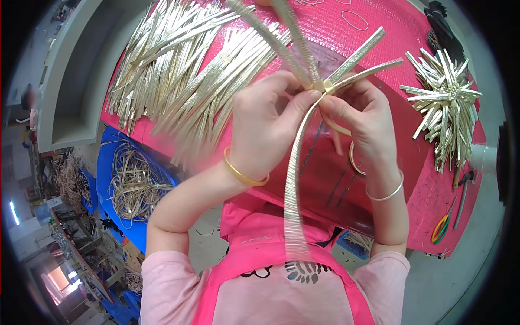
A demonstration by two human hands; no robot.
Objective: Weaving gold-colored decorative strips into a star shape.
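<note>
Gold metallic flat strips (355,57) cross at a small woven knot (320,85) held up above the table. My left hand (271,116) pinches the knot from the left, thumb against the strips. From the right, my right hand (365,119) grips it between thumb and curled fingers. Several strip ends fan out upward beyond the hands. One long strip (292,179) hangs down toward my apron, its lower end blurred. A strip also curves below my right hand; part of it is hidden by the fingers.
Heaps of gold strips (162,59) lie on the pink-covered table (401,27) at the far left. A pile of crossed strip pieces (447,97) sits at the right, with scissors (441,227) nearer. A dark red sheet (336,168) lies beneath my hands. Left, a blue bag (127,214) holds tangled strips.
</note>
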